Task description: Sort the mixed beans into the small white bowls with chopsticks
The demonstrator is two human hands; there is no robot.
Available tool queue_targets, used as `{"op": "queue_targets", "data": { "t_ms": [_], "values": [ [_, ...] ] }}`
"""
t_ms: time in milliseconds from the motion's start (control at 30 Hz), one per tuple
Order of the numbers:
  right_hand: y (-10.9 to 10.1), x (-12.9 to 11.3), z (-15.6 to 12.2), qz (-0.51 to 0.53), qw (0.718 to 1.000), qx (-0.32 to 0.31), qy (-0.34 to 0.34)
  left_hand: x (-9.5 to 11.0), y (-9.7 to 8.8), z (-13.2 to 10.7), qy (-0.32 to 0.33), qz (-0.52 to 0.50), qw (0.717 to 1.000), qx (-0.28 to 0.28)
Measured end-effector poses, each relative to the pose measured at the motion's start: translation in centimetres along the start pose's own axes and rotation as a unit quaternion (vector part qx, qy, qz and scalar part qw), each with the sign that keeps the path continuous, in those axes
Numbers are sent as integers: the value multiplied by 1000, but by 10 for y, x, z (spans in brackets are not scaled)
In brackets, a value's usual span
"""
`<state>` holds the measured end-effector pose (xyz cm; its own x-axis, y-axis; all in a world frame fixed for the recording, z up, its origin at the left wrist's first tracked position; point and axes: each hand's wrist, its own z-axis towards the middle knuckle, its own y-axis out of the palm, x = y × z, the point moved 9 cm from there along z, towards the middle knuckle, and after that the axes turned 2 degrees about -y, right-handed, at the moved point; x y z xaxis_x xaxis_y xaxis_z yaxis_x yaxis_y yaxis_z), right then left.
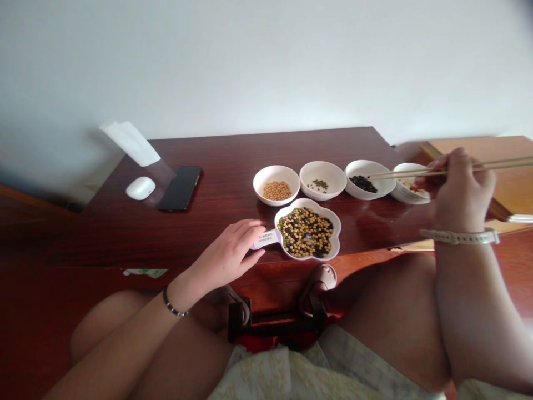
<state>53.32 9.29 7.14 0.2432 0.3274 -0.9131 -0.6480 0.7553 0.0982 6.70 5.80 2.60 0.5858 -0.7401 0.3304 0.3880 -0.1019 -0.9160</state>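
My left hand (pixel 233 250) is closed round the handle of a flower-shaped white dish (pixel 336 236) with a purple rim edge. Mixed yellow, green and black beans (pixel 306 230) fill that dish. In my right hand (pixel 464 186) is a pair of chopsticks (pixel 403 174), their tips over a white bowl of black beans (pixel 363 184). Whether the tips pinch a bean is too small to tell. Left of it stand a bowl with a few green beans (pixel 320 184) and a bowl of yellow beans (pixel 277 190). A fourth bowl (pixel 410 193), with pale and reddish pieces, is partly behind my right hand.
The dark wooden table (pixel 225 161) meets a pale wall. A black phone (pixel 181 189), a white rounded case (pixel 140 188) and a white packet (pixel 131 143) lie at its left. At the right stands a lighter wooden piece of furniture (pixel 491 145).
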Motion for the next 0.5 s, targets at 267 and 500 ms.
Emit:
{"op": "queue_targets", "data": {
  "t_ms": [267, 500],
  "values": [
    [6, -16, -14, -21, 999, -19, -34, 1, -3, 0, -3, -8, 1000, 5],
    [38, 4, -27, 140, 983, -75, 92, 2, -3, 1, -5, -12, 1000, 5]
  ]
}}
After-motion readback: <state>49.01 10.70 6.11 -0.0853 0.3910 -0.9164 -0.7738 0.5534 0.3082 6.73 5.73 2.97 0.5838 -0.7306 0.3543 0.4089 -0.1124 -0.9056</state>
